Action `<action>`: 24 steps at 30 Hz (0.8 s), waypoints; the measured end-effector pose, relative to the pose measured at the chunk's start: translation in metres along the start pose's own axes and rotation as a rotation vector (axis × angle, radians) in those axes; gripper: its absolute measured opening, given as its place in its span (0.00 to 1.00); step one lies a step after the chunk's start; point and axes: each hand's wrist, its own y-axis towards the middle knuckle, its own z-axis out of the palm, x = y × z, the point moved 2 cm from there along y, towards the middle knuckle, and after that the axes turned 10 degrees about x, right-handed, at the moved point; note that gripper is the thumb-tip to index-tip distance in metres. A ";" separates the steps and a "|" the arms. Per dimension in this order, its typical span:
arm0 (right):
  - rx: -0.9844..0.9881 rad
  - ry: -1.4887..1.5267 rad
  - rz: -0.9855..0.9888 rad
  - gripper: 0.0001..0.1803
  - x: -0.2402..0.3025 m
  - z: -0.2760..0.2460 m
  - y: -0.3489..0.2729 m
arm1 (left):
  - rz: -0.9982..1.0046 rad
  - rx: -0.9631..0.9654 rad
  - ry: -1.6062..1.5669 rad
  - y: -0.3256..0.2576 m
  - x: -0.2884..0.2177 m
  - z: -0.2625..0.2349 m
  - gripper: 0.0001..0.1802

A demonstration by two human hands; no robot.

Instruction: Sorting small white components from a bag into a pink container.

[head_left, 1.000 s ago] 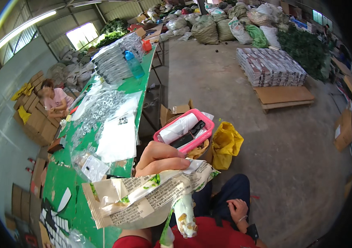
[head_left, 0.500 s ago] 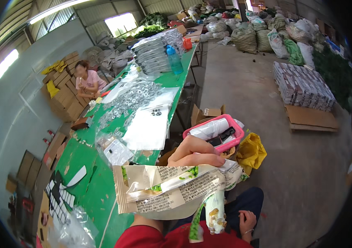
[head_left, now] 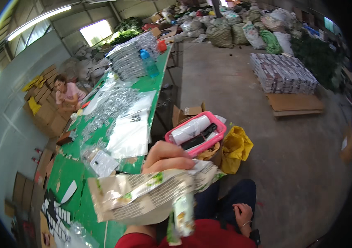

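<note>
Close in front of me, my left hand (head_left: pixel 165 158) is closed on a crumpled, torn-open food wrapper (head_left: pixel 132 197), beige with print and pictures of green beans. Its fingertips are partly hidden behind the wrapper. From the wrapper hangs a narrow pale green and white piece (head_left: pixel 183 217) with brownish patches; I cannot tell whether it is food or printed film. My right hand (head_left: pixel 243 213) lies on my dark-trousered thigh, fingers loosely stretched and holding nothing. A bracelet circles its wrist.
On the long green table (head_left: pixel 66 165) at left lie clear plastic pieces (head_left: pixel 112 103), white bags (head_left: pixel 130 134), stacked packs (head_left: pixel 126 58) and a blue bottle (head_left: pixel 149 64). A pink basket (head_left: pixel 221 134) and yellow bag (head_left: pixel 236 149) stand beside it. A person (head_left: pixel 68 95) sits across the table.
My view has turned to the right, so the surroundings sit further left. My left hand and the wrapper have shifted left and slightly down in the picture. The right hand stays on the thigh.
</note>
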 end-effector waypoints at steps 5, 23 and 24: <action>-0.026 -0.005 -0.004 0.06 0.003 -0.001 0.000 | -0.019 0.025 -0.080 0.000 -0.003 0.002 0.12; -0.035 -0.027 -0.027 0.05 0.007 -0.006 0.001 | 0.205 0.058 -0.078 0.017 -0.001 0.038 0.15; -0.038 -0.028 -0.021 0.05 0.007 -0.006 0.001 | 0.205 0.061 -0.084 0.018 0.000 0.041 0.15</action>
